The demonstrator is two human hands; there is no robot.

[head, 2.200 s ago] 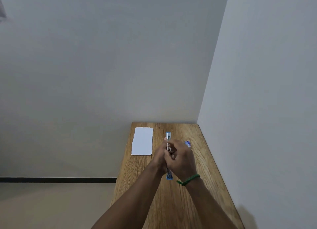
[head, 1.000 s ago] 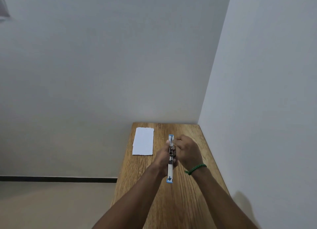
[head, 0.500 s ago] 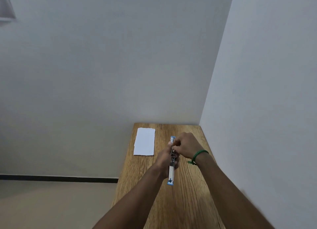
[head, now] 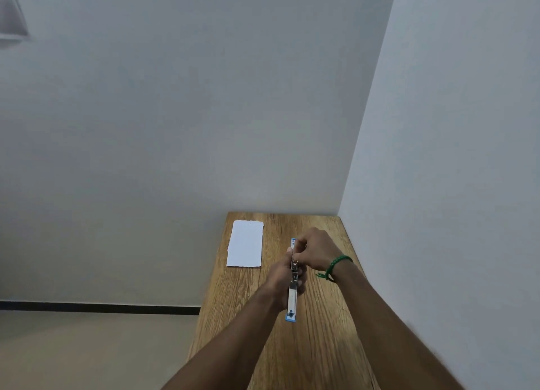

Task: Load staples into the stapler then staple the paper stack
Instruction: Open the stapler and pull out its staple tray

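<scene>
Against the corner walls, a long wooden table (head: 321,345) carries a white rectangular paper stack (head: 245,243) at its far left. Over the middle, the left hand (head: 282,281) grips a blue-and-silver metal stapler (head: 292,299). The right hand (head: 317,250), fingers curled, pinches its far half, possibly holding staples.

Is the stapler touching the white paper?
Apart. The head view shows bare table between the stapler and the paper stack.
</scene>
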